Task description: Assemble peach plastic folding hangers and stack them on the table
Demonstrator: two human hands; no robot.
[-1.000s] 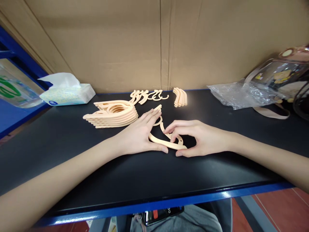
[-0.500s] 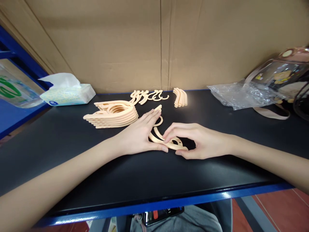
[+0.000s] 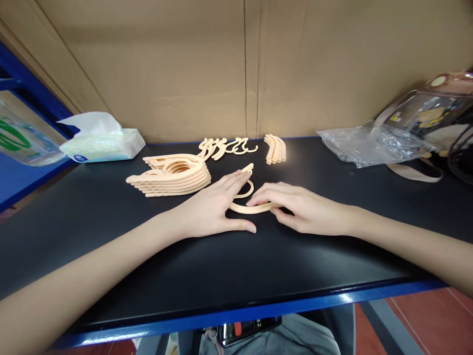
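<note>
Both hands, left (image 3: 212, 209) and right (image 3: 301, 209), press flat on a peach hanger piece (image 3: 251, 208).

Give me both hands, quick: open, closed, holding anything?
Left hand: open, flat on the peach plastic piece.
Right hand: open, fingers pressing flat on the same piece; not gripping.

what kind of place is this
Probably a small assembly or packing workstation: a black bench with a blue edge, a cardboard backing, and a stack of identical peach plastic hanger parts near both hands.
</note>
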